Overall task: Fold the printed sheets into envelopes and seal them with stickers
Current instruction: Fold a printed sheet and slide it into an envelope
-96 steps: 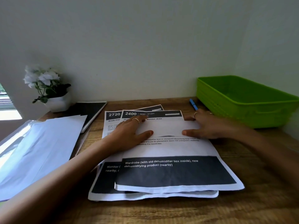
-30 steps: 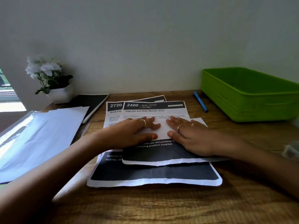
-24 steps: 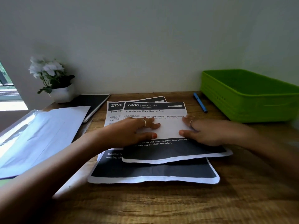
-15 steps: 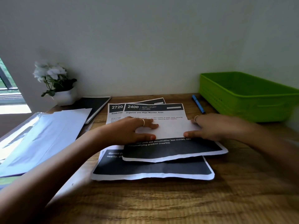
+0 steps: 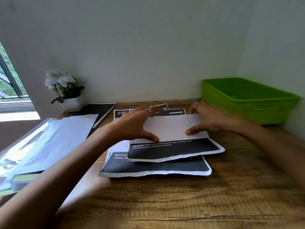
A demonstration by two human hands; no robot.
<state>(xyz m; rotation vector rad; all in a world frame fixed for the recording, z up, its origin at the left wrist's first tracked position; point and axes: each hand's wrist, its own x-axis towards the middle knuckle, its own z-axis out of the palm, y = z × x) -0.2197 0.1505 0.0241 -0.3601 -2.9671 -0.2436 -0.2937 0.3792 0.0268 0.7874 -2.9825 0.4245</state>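
Wooden desk (image 5: 214,204), white wall (image 5: 148,47), green bin (image 5: 247,103)

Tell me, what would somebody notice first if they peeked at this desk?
Probably the two hands in the middle: the left hand and right hand grip a white folded flap of the top printed sheet, which lies on a stack of sheets. Next, the bright green bin at the right by the wall, and the white flowers in a pot at the back left.
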